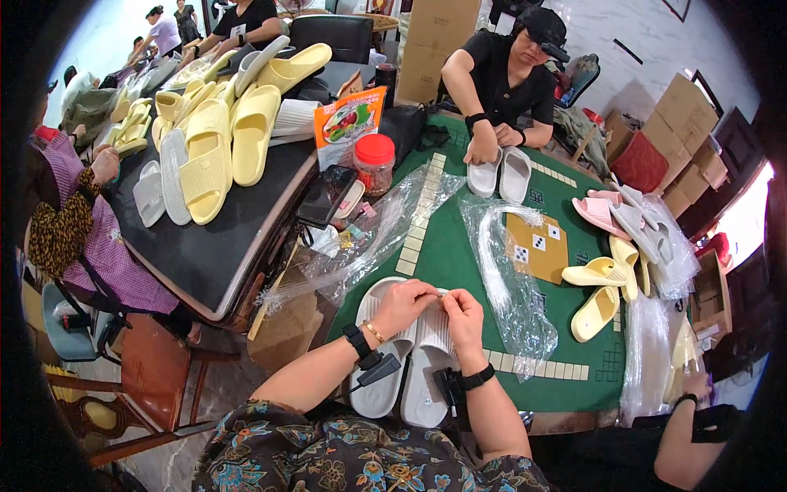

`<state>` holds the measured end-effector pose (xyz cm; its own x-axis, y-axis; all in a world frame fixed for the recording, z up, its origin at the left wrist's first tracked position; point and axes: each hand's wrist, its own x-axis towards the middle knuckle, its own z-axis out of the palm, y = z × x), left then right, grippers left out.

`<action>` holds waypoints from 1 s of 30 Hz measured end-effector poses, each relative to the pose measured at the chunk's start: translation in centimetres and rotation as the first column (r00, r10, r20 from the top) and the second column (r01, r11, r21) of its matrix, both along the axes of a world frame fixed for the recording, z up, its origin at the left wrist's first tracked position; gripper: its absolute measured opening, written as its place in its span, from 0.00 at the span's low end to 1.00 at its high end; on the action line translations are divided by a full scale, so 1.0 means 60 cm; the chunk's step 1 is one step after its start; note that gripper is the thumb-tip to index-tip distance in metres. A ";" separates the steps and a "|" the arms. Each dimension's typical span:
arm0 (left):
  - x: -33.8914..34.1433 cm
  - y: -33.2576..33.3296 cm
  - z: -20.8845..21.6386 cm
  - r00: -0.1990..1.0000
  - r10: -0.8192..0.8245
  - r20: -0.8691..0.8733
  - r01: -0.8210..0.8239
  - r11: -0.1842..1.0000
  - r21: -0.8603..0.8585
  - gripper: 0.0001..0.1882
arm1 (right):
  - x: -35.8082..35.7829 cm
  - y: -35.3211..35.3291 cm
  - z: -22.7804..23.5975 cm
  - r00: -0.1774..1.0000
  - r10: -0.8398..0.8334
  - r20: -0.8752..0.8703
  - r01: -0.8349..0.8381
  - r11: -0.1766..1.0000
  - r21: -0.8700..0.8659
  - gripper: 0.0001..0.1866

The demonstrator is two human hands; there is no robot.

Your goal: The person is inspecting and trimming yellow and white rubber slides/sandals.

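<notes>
A pair of light grey slide slippers (pixel 425 384) lies side by side at the near edge of the green table, toes away from me. My left hand (pixel 402 308) is over the left slipper's strap, with thumb and fingertips pinched together. My right hand (pixel 462 321) is at the right slipper's strap, pinched in the same way. The fingertips of both hands nearly meet above the gap between the straps. Whatever they hold is too small to make out. A bundle of thin white strands (pixel 494 239) lies on a see-through plastic bag (pixel 525 328) beyond my right hand.
Across the green table (pixel 385 264), a co-worker handles another pair of grey slippers (pixel 515 175). Yellow slippers (pixel 595 313) lie at the right. At the left, a black table (pixel 184 266) bears piled yellow slippers (pixel 256 135), near a red-lidded jar (pixel 375 164) and an orange packet (pixel 348 123).
</notes>
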<state>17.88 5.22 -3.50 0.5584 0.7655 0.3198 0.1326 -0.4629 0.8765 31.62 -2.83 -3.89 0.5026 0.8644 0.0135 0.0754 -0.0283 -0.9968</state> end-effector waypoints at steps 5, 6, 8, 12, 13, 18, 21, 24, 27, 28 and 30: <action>0.000 -0.001 -0.001 1.000 -0.004 0.023 0.004 1.000 0.008 0.06 | 0.002 0.001 0.001 0.999 0.042 -0.017 -0.042 0.999 0.002 0.07; 0.000 -0.002 -0.001 1.000 0.000 0.028 0.000 1.000 0.006 0.06 | 0.001 0.001 0.002 0.998 0.053 -0.030 -0.052 0.999 0.013 0.07; -0.001 -0.002 -0.001 1.000 -0.001 0.021 0.001 1.000 0.007 0.06 | 0.001 0.001 0.004 0.998 0.056 0.015 -0.056 0.998 -0.003 0.07; 0.000 -0.002 -0.001 1.000 -0.003 0.013 0.002 1.000 0.003 0.06 | -0.001 0.000 0.010 0.997 0.068 -0.026 -0.068 0.998 -0.011 0.08; 0.000 -0.002 0.000 1.000 -0.002 0.013 0.002 1.000 0.003 0.06 | -0.001 0.000 0.011 0.997 0.070 -0.042 -0.070 0.997 -0.019 0.08; 0.001 -0.002 0.001 1.000 0.004 0.008 -0.004 1.000 0.026 0.06 | 0.001 0.001 0.007 0.995 0.079 -0.060 -0.081 0.996 -0.027 0.08; 0.001 -0.003 0.001 1.000 0.008 0.013 -0.008 1.000 0.009 0.06 | 0.005 0.003 0.000 0.988 0.092 -0.121 -0.093 0.996 -0.003 0.08; 0.001 -0.004 0.002 1.000 0.009 0.027 -0.010 1.000 0.006 0.06 | 0.007 0.004 -0.004 0.991 0.114 -0.064 -0.115 0.993 -0.023 0.08; 0.000 -0.003 0.001 1.000 0.000 0.031 0.001 1.000 -0.009 0.06 | 0.007 0.003 -0.003 0.993 0.119 -0.019 -0.119 0.992 -0.049 0.08; 0.000 -0.001 0.001 0.999 -0.001 0.039 0.001 1.000 -0.003 0.06 | 0.006 0.004 -0.003 0.994 0.113 -0.013 -0.113 0.992 -0.057 0.08; 0.000 -0.001 0.000 1.000 -0.011 0.016 0.011 1.000 0.025 0.07 | 0.004 0.003 -0.001 0.994 0.108 -0.007 -0.108 0.992 -0.066 0.08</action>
<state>17.85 5.17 -3.52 0.5612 0.7512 0.3475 0.1134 -0.4857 0.8668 31.87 -2.64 -3.97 0.4064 0.9125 -0.0473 0.0785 -0.0864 -0.9932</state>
